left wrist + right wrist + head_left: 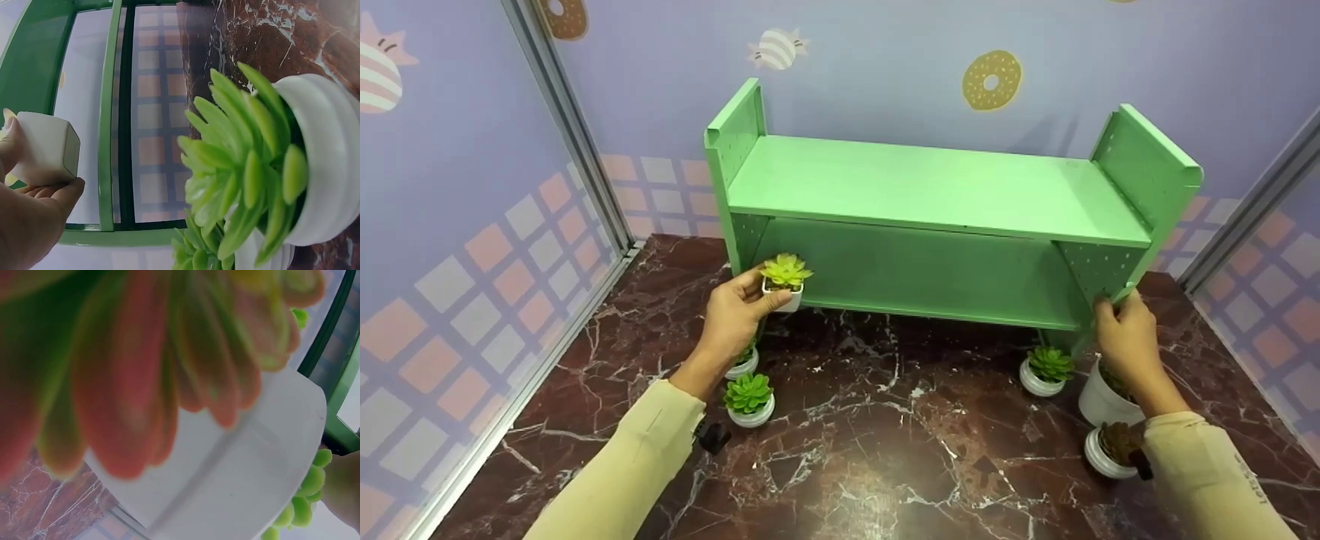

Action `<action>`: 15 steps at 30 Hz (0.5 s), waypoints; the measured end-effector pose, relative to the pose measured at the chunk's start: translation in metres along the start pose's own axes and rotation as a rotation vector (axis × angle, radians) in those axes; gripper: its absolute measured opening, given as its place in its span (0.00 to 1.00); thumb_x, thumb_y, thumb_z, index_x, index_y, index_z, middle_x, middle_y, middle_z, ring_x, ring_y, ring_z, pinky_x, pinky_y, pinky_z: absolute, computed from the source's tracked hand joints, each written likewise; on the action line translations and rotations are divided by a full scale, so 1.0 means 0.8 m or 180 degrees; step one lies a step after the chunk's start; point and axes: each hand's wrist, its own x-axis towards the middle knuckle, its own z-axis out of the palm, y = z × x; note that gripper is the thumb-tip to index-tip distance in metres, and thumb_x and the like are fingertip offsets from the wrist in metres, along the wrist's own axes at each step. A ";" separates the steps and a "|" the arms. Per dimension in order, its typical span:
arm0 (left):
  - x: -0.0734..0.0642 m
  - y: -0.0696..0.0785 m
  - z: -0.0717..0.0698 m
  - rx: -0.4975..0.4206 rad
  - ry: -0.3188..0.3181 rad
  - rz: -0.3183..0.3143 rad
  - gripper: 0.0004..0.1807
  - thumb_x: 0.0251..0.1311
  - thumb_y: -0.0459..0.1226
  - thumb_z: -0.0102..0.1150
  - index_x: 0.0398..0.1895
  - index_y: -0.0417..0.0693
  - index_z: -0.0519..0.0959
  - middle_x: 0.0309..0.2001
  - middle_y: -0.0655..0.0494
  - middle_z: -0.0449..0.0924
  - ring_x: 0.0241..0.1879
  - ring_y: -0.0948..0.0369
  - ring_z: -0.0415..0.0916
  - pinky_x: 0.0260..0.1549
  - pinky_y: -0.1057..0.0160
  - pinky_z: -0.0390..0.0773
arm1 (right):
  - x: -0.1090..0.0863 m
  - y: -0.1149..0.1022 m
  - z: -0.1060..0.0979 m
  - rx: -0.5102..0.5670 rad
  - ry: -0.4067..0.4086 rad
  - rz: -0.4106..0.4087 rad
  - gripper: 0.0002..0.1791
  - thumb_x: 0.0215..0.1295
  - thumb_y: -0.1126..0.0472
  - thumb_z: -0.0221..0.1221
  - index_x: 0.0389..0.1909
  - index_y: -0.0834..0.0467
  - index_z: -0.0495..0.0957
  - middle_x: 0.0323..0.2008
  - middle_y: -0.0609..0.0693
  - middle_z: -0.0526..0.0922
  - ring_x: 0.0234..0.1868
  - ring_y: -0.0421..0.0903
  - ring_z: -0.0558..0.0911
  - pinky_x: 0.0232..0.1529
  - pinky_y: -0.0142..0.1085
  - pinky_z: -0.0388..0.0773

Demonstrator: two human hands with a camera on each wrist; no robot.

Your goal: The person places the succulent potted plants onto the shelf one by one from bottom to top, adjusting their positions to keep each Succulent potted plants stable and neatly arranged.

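Observation:
In the head view my left hand (733, 319) pinches a small square white pot with a yellow-green succulent (786, 271), held in front of the shelf's lower left part. The pot's white side (48, 146) faces the left wrist camera, between thumb and fingers. My right hand (1129, 337) grips the front edge of the right side panel of the green two-tier shelf (930, 187). Only a blurred part of that hand (344, 489) shows in the right wrist view. Both of the shelf's boards are bare.
Left of the shelf front stand two round white pots with green succulents, one nearer (750, 400). At right are a small green succulent (1046, 370), a larger white pot (1106, 401) and a reddish succulent (1114, 448). A patterned wall (885, 75) stands behind the marbled tabletop (885, 450).

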 end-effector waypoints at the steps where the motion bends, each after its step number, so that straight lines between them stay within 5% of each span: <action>1: 0.001 0.000 0.001 0.0037 0.0010 0.0011 0.28 0.55 0.27 0.68 0.60 0.31 0.74 0.51 0.39 0.80 0.47 0.61 0.77 0.45 0.68 0.76 | 0.000 0.000 0.000 0.0000 -0.0005 0.0000 0.20 0.76 0.56 0.42 0.50 0.71 0.68 0.41 0.70 0.76 0.39 0.59 0.75 0.36 0.47 0.68; 15: 0.014 -0.004 0.010 0.0158 0.0166 -0.0130 0.27 0.56 0.30 0.69 0.59 0.29 0.75 0.54 0.39 0.78 0.54 0.53 0.77 0.49 0.63 0.76 | 0.000 0.000 0.002 -0.0003 -0.0011 0.0003 0.20 0.75 0.56 0.41 0.51 0.72 0.67 0.41 0.70 0.76 0.39 0.60 0.75 0.37 0.48 0.67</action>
